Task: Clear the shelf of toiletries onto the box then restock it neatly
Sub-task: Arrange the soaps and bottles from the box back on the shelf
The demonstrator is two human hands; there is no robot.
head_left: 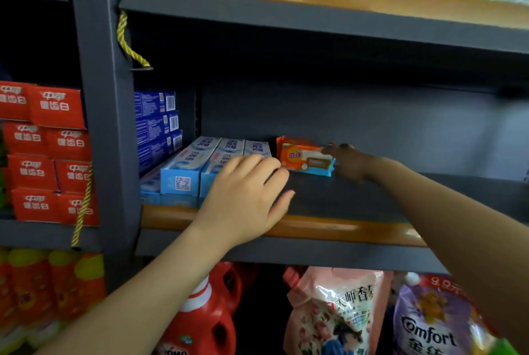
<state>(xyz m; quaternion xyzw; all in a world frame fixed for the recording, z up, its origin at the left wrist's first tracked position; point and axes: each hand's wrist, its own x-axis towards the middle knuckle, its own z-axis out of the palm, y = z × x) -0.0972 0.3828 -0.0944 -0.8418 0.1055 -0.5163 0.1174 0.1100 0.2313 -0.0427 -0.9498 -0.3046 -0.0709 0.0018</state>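
- Two hands are inside the middle shelf bay [357,197]; the right hand [347,161], deep in shadow, is at the right end of an orange-and-blue soap pack [305,157] near the back, and its fingers seem to touch or pinch that end, though I cannot tell whether they have closed round it.
- The left hand [247,191] lies flat and relaxed, fingers straight, its fingertips resting on the rightmost of the light blue toothpaste boxes [197,167]; it holds nothing.
- Soap pack and rightmost toothpaste box sit just beside each other, so a sideways shove from the right hand could ride the soap against the row and skew it.
- If the grip is only on the wrapper's end, I judge the pack may swivel or slip as it is moved, since the far end is unsupported.
- The left hand pressing on one box could slide it forward toward the orange shelf lip [315,227]; the lip should stop it, but the row would lose its line.
- Dark blue cartons [157,128] stand stacked against the left upright behind the row; a hard push leftward might tip that stack.
- Below the shelf stand a red detergent jug [206,317] and refill pouches [335,311], where anything dropped over the lip would land.
- No box for the cleared goods is in view.
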